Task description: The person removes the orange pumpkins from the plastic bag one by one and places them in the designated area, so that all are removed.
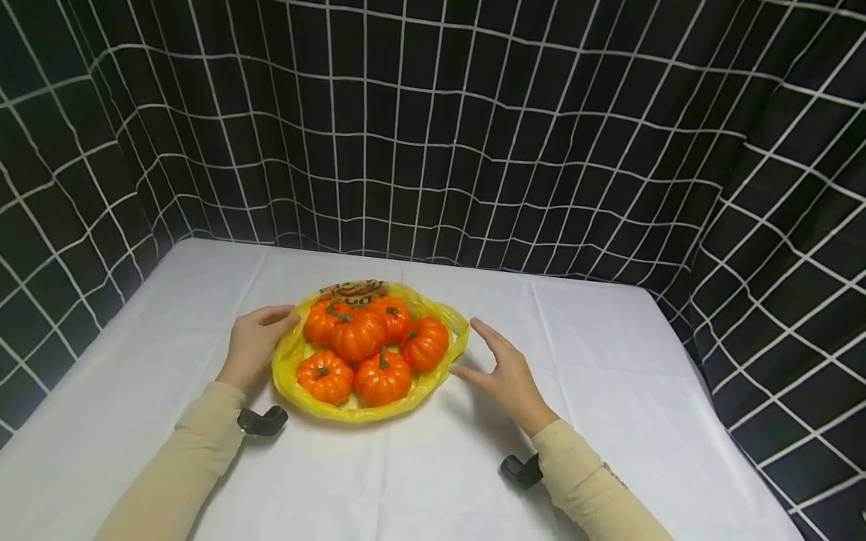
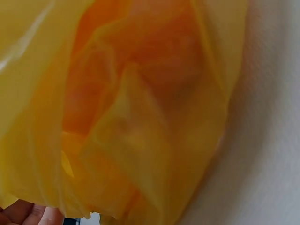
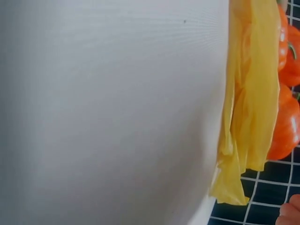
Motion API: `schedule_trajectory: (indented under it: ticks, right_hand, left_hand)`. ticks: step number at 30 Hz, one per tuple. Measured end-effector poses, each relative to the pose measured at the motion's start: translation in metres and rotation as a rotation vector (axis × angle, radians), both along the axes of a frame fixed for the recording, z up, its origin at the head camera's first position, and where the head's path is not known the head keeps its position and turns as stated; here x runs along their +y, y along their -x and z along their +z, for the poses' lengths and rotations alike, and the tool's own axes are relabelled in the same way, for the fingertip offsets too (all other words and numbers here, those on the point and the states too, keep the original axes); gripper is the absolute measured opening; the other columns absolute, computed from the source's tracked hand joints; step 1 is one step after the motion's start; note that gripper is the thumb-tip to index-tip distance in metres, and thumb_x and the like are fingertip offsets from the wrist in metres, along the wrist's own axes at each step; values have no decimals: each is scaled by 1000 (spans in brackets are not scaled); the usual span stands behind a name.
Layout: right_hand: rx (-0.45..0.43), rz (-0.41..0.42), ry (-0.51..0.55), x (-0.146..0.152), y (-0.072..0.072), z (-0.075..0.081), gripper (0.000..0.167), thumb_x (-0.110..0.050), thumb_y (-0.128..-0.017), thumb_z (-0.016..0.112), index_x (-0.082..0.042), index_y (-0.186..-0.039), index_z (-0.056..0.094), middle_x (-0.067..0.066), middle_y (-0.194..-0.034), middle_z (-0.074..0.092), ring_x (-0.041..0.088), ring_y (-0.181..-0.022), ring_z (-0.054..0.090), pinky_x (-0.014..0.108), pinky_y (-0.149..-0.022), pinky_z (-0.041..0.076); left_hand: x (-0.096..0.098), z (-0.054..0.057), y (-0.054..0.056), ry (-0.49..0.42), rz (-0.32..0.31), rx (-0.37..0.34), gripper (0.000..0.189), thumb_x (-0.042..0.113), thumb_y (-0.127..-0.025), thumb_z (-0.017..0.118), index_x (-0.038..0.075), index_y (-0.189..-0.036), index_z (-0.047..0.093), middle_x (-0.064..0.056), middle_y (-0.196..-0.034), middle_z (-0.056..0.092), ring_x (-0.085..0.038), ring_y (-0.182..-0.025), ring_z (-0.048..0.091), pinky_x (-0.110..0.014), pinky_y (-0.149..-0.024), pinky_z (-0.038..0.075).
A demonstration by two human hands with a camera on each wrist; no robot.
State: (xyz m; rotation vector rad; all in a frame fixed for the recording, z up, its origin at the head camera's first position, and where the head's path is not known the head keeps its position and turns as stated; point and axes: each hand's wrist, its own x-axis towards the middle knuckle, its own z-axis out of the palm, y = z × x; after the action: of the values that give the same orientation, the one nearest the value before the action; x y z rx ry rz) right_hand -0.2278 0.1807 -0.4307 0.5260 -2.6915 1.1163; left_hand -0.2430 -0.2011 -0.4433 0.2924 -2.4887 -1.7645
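Observation:
A yellow plastic bag (image 1: 295, 389) lies spread on the table with its mouth facing up and its rim rolled down. Inside it sit several small orange pumpkins (image 1: 358, 336) with green stems. My left hand (image 1: 255, 342) is at the bag's left rim, its thumb and fingertips pinching the film; in the left wrist view the fingers (image 2: 35, 213) are partly hidden at the bag's edge. On the other side, my right hand (image 1: 509, 379) has thumb and fingers spread apart, just off the bag's right edge, holding nothing.
A white cloth (image 1: 433, 481) covers the table under the bag. Black curtains with a white grid (image 1: 433, 135) hang behind and along both sides. Dark printing (image 1: 355, 291) shows on the bag's far part. A black device sits at each wrist.

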Motion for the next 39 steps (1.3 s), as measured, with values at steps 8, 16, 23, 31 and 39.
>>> schedule_trajectory:
  ticks: [8,16,23,31,39]
  right_hand:
    - [4,21,-4,-8,2,3,84,-26,-78,86,-3,-148,45,16,-153,46,35,-142,42,52,-119,37]
    - [25,40,-20,-11,4,4,84,-25,-78,85,-3,-148,44,16,-153,46,36,-142,43,53,-119,36]
    - [18,55,-22,-14,3,3,84,-24,-77,86,-3,-148,44,16,-153,46,37,-142,43,54,-118,37]
    - [9,72,-41,-21,4,3,85,-24,-78,86,-2,-148,44,16,-153,45,36,-141,43,52,-119,36]
    - [-41,62,-72,-26,6,3,84,-26,-78,85,-4,-148,43,19,-152,46,38,-141,43,53,-119,36]
  left_hand:
    - [-1,-1,-3,-84,11,-27,47,34,-98,61,5,-135,59,-16,-140,59,-26,-132,53,-9,-89,52]
    - [-2,-1,-5,-91,13,-22,48,37,-98,62,7,-135,60,-14,-140,59,-23,-133,52,-11,-93,52]
    - [1,0,-7,-102,19,-2,48,37,-97,63,7,-135,60,-13,-140,60,-23,-134,51,-12,-96,51]
    - [3,-3,-7,-161,30,-9,47,35,-97,63,6,-135,60,-14,-141,59,-23,-132,52,-7,-89,52]
    - [5,-5,-7,-180,55,-4,45,34,-98,62,6,-134,61,-13,-140,60,-20,-128,55,-7,-88,52]
